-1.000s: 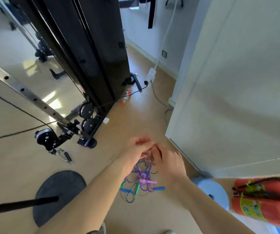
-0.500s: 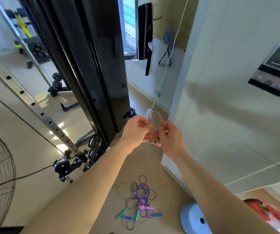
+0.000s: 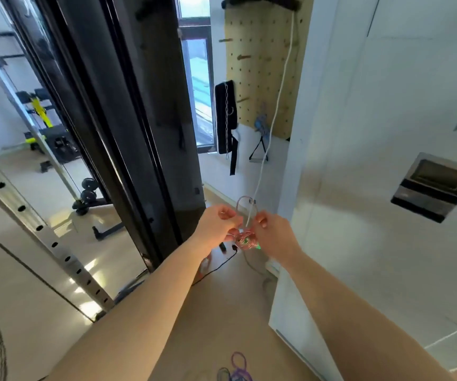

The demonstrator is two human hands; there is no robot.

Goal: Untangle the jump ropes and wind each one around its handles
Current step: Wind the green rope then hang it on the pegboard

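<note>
Pink jump rope (image 3: 245, 240) up in the air, pinched between your left hand (image 3: 219, 224) and right hand (image 3: 274, 232)!
It's a tight little wad, a green handle tip (image 3: 257, 246) poking out low on the right, one thin loop arching above. Down on the floor (image 3: 227, 312), purple rope (image 3: 239, 364) loops lie tangled with a darker one.

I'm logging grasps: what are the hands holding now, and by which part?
Both hands hold one pink jump rope: the left hand and right hand each pinch its cord at the bunched coil, and a loop stands up between them.
</note>
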